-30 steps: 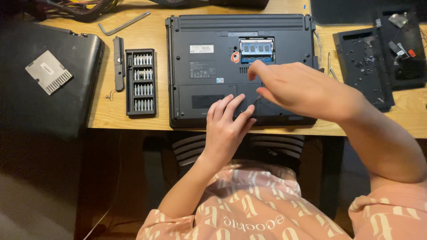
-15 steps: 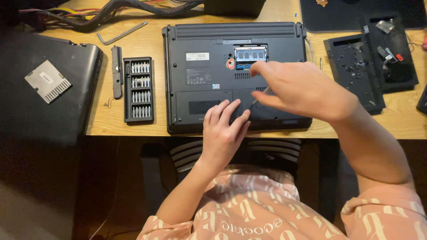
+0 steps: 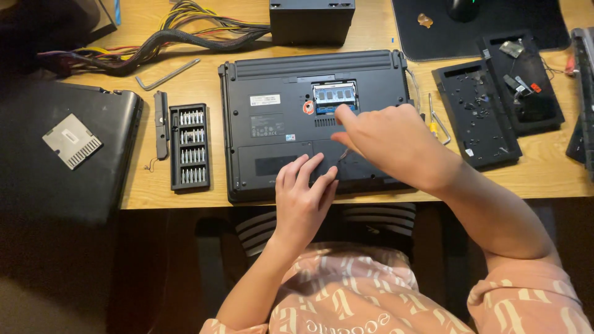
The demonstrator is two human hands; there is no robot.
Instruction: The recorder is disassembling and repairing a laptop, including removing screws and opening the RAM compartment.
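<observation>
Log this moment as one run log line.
left hand: flat on upturned laptop base | right hand: small tool tip on laptop underside | bit set: left of laptop

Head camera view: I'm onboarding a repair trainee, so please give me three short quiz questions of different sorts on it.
1. True or false: the black upturned laptop has its memory bay open.
2. Which hand lies flat on the laptop's near edge? A left hand B right hand
3. Fill in: the black tray of screwdriver bits lies to the laptop's ____.

Key: 1 true; 2 A; 3 left.
</observation>
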